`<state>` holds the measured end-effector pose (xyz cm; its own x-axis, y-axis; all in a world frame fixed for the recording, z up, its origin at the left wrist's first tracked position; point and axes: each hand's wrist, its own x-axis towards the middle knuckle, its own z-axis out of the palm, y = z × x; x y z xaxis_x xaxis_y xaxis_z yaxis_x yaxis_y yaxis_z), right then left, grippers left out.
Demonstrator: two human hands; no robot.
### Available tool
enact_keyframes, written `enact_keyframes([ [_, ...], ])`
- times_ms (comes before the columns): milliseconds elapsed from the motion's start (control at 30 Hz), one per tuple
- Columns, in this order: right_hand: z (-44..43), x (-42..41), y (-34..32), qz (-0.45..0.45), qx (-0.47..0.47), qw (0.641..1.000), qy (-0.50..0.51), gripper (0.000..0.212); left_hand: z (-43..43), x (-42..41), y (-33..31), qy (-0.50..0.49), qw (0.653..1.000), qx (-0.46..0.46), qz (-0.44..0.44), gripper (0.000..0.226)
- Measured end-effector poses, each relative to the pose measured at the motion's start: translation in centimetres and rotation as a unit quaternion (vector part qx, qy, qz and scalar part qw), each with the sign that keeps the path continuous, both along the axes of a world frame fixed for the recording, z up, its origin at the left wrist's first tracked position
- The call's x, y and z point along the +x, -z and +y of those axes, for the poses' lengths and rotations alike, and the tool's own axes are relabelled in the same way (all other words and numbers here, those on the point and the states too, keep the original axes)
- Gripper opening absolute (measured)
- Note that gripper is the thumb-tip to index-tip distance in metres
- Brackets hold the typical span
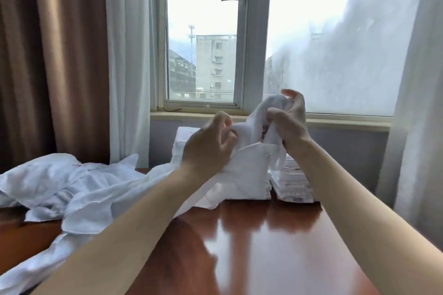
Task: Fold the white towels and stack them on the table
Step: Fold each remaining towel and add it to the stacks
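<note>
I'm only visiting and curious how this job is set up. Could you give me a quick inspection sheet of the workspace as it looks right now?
Surface: glossy reddish-brown wooden table.
Job's things: one white towel held up above the table; heap of unfolded towels on the left; folded stacks at the far side.
Clutter: nothing seen.
Hands: left hand and right hand both grip the raised towel.
Cables: nothing seen.
Surroundings: window ahead, brown curtain at left, sheer white curtains on both sides.
</note>
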<state>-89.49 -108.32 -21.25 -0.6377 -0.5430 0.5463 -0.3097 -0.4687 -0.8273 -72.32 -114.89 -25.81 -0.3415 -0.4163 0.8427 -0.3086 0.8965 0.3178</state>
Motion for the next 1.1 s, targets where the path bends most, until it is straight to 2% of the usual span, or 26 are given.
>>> enact_keyframes([
  [100,1.2,-3.0,3.2,0.047,0.102,0.992,0.060,0.057,0.9,-2.2,2.9,0.026,0.991,0.051,-0.119,0.012],
  [200,2.5,-5.7,7.8,0.104,0.296,0.940,0.132,0.053,1.3,-4.2,7.7,0.061,0.963,0.113,-0.237,0.015],
  [267,4.0,-6.5,10.8,0.149,0.425,0.878,0.164,0.055,1.6,-5.1,10.9,0.091,0.935,0.163,-0.302,0.012],
  [333,5.2,-6.6,13.5,0.224,0.545,0.791,0.165,0.062,1.8,-5.6,13.7,0.110,0.910,0.199,-0.346,0.011],
  [400,6.1,-6.2,15.7,0.316,0.607,0.705,0.188,0.074,1.7,-5.7,15.4,0.125,0.905,0.226,-0.338,0.010],
  [433,6.5,-5.7,16.5,0.367,0.601,0.681,0.199,0.077,1.6,-5.5,15.9,0.130,0.907,0.237,-0.322,0.008],
  [467,6.9,-5.1,17.1,0.416,0.570,0.679,0.204,0.075,1.4,-5.3,16.1,0.137,0.909,0.244,-0.310,0.007],
  [500,7.3,-4.4,17.5,0.453,0.521,0.697,0.195,0.067,1.2,-4.9,16.4,0.148,0.907,0.250,-0.305,0.009],
  [533,7.7,-3.7,17.7,0.467,0.469,0.731,0.165,0.053,1.1,-4.4,16.6,0.164,0.904,0.253,-0.304,0.011],
  [600,8.6,-2.3,17.7,0.403,0.436,0.803,0.045,0.023,1.0,-3.2,16.9,0.198,0.895,0.257,-0.307,0.019],
  [633,9.0,-1.4,17.7,0.374,0.460,0.805,-0.034,0.020,1.0,-2.5,17.1,0.209,0.889,0.254,-0.317,0.024],
  [667,9.2,-0.8,17.9,0.372,0.492,0.781,-0.098,0.028,1.0,-1.8,17.2,0.214,0.884,0.245,-0.337,0.029],
  [700,9.1,-0.4,18.3,0.393,0.531,0.739,-0.131,0.040,1.0,-1.2,17.3,0.215,0.878,0.226,-0.363,0.033],
  [733,9.1,-0.2,18.8,0.424,0.557,0.702,-0.134,0.045,1.0,-0.8,17.4,0.217,0.873,0.203,-0.388,0.037],
  [767,8.9,0.0,19.2,0.451,0.560,0.685,-0.117,0.039,1.0,-0.5,17.5,0.218,0.869,0.178,-0.408,0.039],
  [833,8.8,0.1,19.7,0.473,0.531,0.699,-0.069,0.012,1.2,-0.5,17.7,0.210,0.870,0.141,-0.424,0.037],
  [867,8.9,0.0,19.8,0.478,0.518,0.708,-0.053,0.015,1.3,-0.6,17.7,0.203,0.874,0.133,-0.420,0.032],
  [967,9.3,-0.8,19.6,0.430,0.479,0.764,-0.034,0.013,1.4,-1.1,17.3,0.170,0.891,0.126,-0.403,0.020],
  [1100,9.7,-2.6,18.0,0.259,0.397,0.880,0.030,0.023,1.0,-1.8,16.2,0.115,0.914,0.138,-0.364,0.023],
])
